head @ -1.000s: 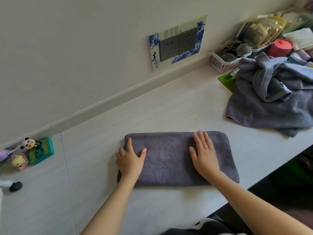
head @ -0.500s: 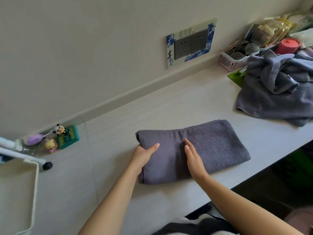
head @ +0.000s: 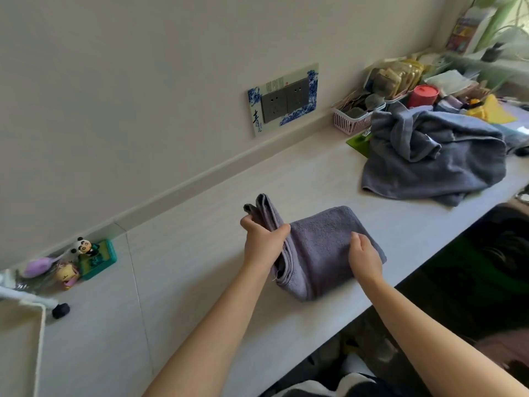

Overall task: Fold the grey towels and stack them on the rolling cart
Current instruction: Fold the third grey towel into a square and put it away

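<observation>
A partly folded grey towel lies on the white counter in the middle of the view. My left hand grips the towel's left end and holds it lifted off the counter, standing up over the rest. My right hand presses flat on the towel's right half. A crumpled heap of unfolded grey towels sits on the counter at the far right. A white wire rim, perhaps the cart, shows at the lower left edge.
Small toy figures stand against the wall at the left. A pink basket, a red container and other clutter line the back right. A wall socket plate is above the counter. The counter's front edge runs diagonally at the right.
My left hand has closed on the towel's left end and raised it toward the right. My right hand moved from the towel's middle to its right half. The view swung left.
</observation>
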